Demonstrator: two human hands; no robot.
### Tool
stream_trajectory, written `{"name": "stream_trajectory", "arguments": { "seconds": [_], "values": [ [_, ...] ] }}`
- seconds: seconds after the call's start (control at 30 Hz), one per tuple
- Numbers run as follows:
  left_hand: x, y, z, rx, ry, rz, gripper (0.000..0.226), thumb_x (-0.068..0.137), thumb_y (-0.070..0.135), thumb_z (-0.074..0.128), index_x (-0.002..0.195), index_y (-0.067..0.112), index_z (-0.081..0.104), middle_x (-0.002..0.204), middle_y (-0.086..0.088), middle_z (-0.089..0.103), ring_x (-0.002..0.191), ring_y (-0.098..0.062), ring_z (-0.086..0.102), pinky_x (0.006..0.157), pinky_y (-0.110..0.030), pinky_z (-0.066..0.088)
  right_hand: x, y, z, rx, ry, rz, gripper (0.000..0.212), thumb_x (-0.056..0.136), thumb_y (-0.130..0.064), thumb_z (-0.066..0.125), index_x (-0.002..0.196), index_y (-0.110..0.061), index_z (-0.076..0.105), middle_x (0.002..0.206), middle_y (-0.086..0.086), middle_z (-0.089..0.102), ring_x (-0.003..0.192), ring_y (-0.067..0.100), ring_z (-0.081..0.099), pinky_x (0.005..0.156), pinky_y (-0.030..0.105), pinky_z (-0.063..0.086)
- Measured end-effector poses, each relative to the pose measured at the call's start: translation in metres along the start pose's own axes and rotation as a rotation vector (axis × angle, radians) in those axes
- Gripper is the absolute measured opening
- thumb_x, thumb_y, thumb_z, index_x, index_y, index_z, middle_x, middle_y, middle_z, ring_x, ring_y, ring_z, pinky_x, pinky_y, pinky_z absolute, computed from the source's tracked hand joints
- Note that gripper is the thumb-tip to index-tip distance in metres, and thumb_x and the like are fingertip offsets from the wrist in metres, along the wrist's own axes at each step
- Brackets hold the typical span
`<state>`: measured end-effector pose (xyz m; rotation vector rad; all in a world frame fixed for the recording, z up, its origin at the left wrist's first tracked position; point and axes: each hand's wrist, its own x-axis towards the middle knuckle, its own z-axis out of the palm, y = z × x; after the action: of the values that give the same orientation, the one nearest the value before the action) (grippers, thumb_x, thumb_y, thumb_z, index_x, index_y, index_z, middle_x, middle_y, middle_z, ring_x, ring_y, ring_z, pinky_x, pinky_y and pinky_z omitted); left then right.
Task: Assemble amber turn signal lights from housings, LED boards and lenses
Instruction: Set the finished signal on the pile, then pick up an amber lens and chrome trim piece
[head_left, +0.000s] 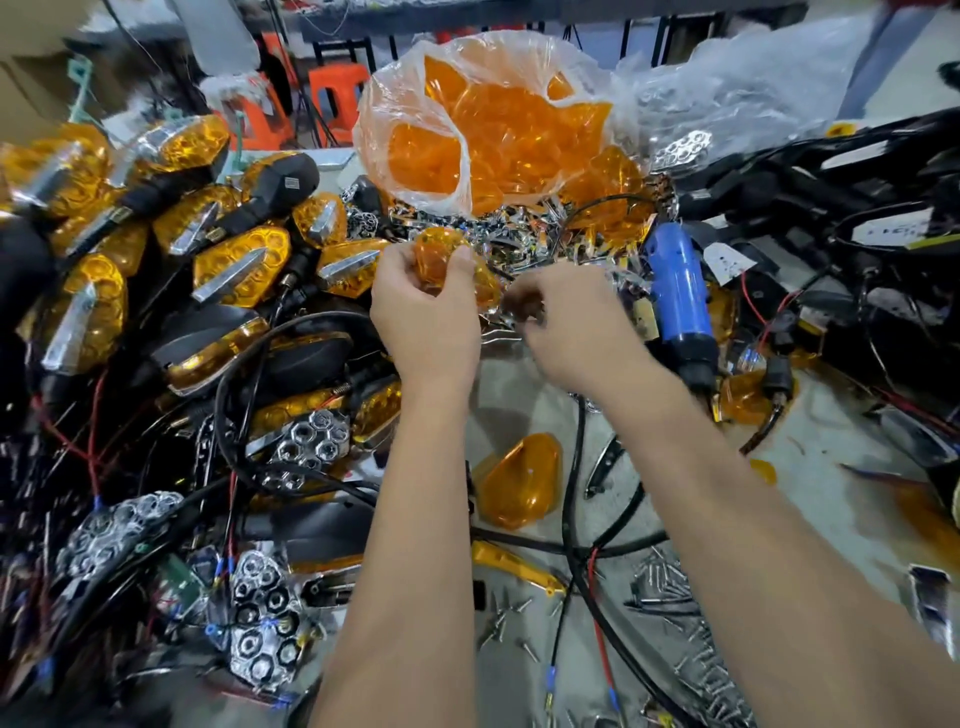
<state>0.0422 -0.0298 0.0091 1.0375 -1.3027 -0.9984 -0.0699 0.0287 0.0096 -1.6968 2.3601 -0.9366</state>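
My left hand (423, 306) grips an amber lens (441, 254) above the middle of the bench, fingers curled round it. My right hand (566, 317) is beside it, fingers curled over a heap of chrome reflector pieces (498, 234); motion blur hides what it pinches, if anything. A clear plastic bag of amber lenses (498, 124) stands open just behind the hands. A loose amber lens (519, 480) lies on the bench between my forearms. Chrome honeycomb reflectors with wires (260, 618) lie at the lower left.
A pile of finished amber lights with black housings (171, 244) fills the left. A blue electric screwdriver (680, 301) lies right of my right hand. Black housings and wiring (841, 218) crowd the right. Screws (670, 587) are scattered at the lower right. Black cables (576, 519) cross the bench.
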Motion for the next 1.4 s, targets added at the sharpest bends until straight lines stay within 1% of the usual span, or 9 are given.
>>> {"name": "stream_trajectory", "arguments": {
  "seconds": [0.17,0.33,0.47,0.67,0.87,1.0,1.17,1.3,1.4],
  "values": [
    [0.001,-0.003,-0.001,-0.002,0.025,-0.03,0.019,0.09,0.026,0.075,0.09,0.028,0.056,0.093,-0.004,0.071,0.086,-0.025,0.072,0.083,-0.048,0.061,-0.008,-0.012,0.029,-0.253,0.015,-0.052,0.014,0.085,-0.008,0.072,0.091,-0.018,0.064,0.093,0.002,0.063,0.089,0.033,0.067,0.068,0.038,0.052],
    [0.007,-0.003,-0.005,-0.043,-0.018,-0.052,0.021,0.087,0.023,0.078,0.097,0.023,0.059,0.099,-0.008,0.073,0.09,-0.028,0.073,0.083,-0.049,0.062,-0.006,0.005,0.022,-0.127,-0.053,-0.011,0.022,0.087,-0.018,0.079,0.109,-0.02,0.074,0.104,0.003,0.073,0.096,0.028,0.068,0.085,0.042,0.059],
    [0.016,0.001,-0.018,-0.147,-0.035,-0.029,0.019,0.088,0.014,0.078,0.095,0.017,0.061,0.089,-0.006,0.074,0.077,-0.02,0.076,0.066,-0.035,0.063,-0.006,0.007,0.015,-0.078,-0.021,-0.138,0.036,0.083,-0.015,0.08,0.117,-0.023,0.075,0.111,0.001,0.067,0.098,0.024,0.065,0.088,0.044,0.057],
    [0.015,0.004,-0.023,-0.193,-0.096,-0.05,0.021,0.09,0.01,0.077,0.106,0.005,0.063,0.096,-0.012,0.075,0.08,-0.024,0.077,0.063,-0.032,0.061,-0.007,-0.006,0.027,-0.058,-0.338,-0.259,0.044,0.086,-0.031,0.082,0.128,-0.028,0.069,0.129,-0.003,0.053,0.107,0.021,0.06,0.091,0.044,0.055],
    [0.013,0.007,-0.023,-0.218,-0.117,-0.071,0.021,0.092,0.008,0.075,0.108,0.002,0.062,0.094,-0.014,0.075,0.081,-0.031,0.076,0.06,-0.029,0.059,-0.006,0.02,0.007,-0.061,-0.241,-0.193,0.018,0.091,-0.034,0.078,0.104,-0.022,0.076,0.098,-0.009,0.062,0.091,0.017,0.062,0.083,0.039,0.053],
    [0.01,0.009,-0.016,-0.225,-0.168,-0.075,0.013,0.092,0.006,0.074,0.098,0.009,0.062,0.079,-0.003,0.074,0.069,-0.021,0.074,0.058,-0.029,0.059,-0.007,0.034,-0.011,0.176,-0.133,-0.127,0.01,0.101,-0.03,0.066,0.099,-0.025,0.076,0.081,-0.017,0.068,0.072,-0.004,0.061,0.066,0.01,0.044],
    [0.005,0.006,-0.005,-0.167,-0.221,-0.131,0.021,0.089,0.009,0.077,0.105,0.008,0.064,0.093,-0.011,0.075,0.08,-0.029,0.076,0.061,-0.034,0.062,-0.008,0.038,-0.025,0.762,-0.201,0.11,0.03,0.111,-0.027,0.045,0.101,-0.014,0.07,0.081,0.0,0.075,0.055,0.01,0.053,0.043,0.019,0.037],
    [0.001,0.0,0.001,-0.092,-0.252,-0.203,0.039,0.083,0.013,0.08,0.114,0.026,0.06,0.103,-0.003,0.07,0.09,-0.025,0.075,0.076,-0.046,0.065,-0.012,0.044,-0.028,1.254,-0.328,0.38,0.04,0.112,-0.033,0.039,0.111,-0.005,0.068,0.072,-0.001,0.057,0.053,0.008,0.033,0.04,0.018,0.024],
    [-0.003,-0.002,0.003,-0.066,-0.304,-0.199,0.035,0.081,0.014,0.078,0.109,0.032,0.068,0.095,0.002,0.074,0.085,-0.019,0.075,0.077,-0.044,0.065,-0.016,0.049,-0.03,1.361,-0.42,0.351,0.042,0.111,-0.036,0.04,0.123,-0.005,0.066,0.074,-0.004,0.052,0.056,0.007,0.029,0.042,0.017,0.024]
  ]
}}
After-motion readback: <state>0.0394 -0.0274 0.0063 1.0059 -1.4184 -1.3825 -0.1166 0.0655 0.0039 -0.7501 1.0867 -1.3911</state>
